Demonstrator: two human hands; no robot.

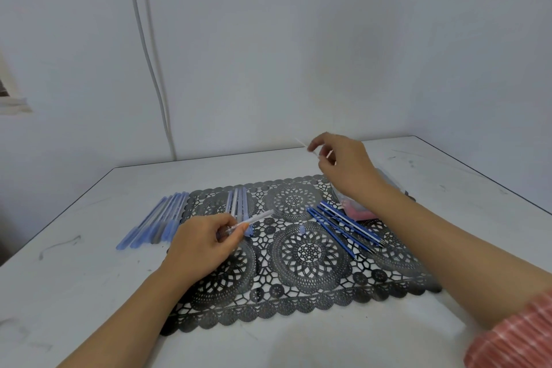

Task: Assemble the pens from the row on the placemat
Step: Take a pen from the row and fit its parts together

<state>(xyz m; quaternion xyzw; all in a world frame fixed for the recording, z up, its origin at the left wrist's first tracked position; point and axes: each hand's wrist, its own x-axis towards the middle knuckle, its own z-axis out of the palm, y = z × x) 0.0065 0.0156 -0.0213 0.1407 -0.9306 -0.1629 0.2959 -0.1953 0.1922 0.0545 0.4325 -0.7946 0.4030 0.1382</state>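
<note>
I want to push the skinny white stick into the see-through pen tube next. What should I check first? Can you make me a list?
1. The left hand holds the clear barrel firmly: ok.
2. The right hand pinches the thin white refill: ok.
3. Refill lined up with the barrel's end: not ok. The refill is raised high and far from the barrel.
4. Which end of the refill is the writing tip: cannot tell, it is blurred.
5. The barrel's far end is open: cannot tell.
6. A small blue cap waits on the placemat for afterwards: ok.
</note>
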